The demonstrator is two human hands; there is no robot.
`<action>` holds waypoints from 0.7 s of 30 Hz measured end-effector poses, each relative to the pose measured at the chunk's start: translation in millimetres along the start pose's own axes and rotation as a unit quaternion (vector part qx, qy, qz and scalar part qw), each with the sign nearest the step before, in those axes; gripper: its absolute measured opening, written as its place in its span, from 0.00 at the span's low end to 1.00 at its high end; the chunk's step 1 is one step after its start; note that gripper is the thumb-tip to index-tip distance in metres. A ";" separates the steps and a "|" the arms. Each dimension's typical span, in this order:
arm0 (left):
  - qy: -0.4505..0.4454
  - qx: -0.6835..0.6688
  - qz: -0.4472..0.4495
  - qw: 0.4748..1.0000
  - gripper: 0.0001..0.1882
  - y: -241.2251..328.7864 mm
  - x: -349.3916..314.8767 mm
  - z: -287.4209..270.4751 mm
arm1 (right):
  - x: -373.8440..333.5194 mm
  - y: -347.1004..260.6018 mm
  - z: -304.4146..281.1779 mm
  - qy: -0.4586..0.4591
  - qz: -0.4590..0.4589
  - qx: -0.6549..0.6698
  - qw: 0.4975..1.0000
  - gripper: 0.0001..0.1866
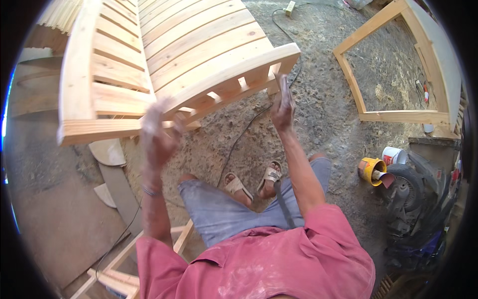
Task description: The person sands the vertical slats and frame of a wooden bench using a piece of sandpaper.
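A pale wooden slatted bench (204, 44) fills the upper left, with a slatted side (118, 65) at its left and a curved end rail (234, 82) facing me. My left hand (160, 133) is in front of the bench's near corner, smeared by motion, its thumb apart from the fingers and nothing in it. At the right end of the curved rail, my right hand (284, 107) is raised edge-on with the fingers stretched out. It holds nothing; whether it touches the wood I cannot tell. Dust covers both hands.
A wooden frame (359, 79) stands at the upper right. Below it are a yellow bucket (367, 169), a white bucket (394, 155) and a motorcycle wheel (406, 187). A black cable (238, 142) crosses the floor past my sandals. Wooden pieces (119, 269) lie by my left arm.
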State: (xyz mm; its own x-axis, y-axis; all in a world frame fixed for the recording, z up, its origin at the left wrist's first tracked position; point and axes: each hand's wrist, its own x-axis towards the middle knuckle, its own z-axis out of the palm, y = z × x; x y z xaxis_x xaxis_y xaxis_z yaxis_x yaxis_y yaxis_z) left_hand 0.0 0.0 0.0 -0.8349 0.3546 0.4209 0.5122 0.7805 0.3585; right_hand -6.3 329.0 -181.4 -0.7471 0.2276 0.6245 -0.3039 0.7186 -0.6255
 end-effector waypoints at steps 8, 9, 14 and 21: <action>-0.023 0.181 -0.052 0.982 0.40 -91.7 19.7 113.2 | -2.4 21.3 86.3 0.181 0.016 0.078 0.980 0.21; -0.012 0.186 -0.059 0.981 0.40 -87.6 22.7 112.4 | -5.2 22.9 87.1 0.188 0.024 0.090 0.978 0.21; 0.065 0.225 -0.047 0.971 0.39 -95.4 18.0 125.8 | 5.0 41.3 106.4 0.211 -0.076 0.070 0.972 0.21; 0.084 0.232 -0.033 0.968 0.39 -94.9 16.5 126.5 | 32.5 30.0 117.7 0.148 0.016 0.109 0.983 0.26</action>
State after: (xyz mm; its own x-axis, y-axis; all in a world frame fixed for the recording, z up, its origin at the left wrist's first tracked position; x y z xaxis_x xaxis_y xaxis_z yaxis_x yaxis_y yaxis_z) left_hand -87.9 -3.1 -132.5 -0.7976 0.2384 0.5541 0.2808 0.9597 -0.0087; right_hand -109.2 280.6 -235.0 -0.5631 0.4529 0.6912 -0.4260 0.5576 -0.7125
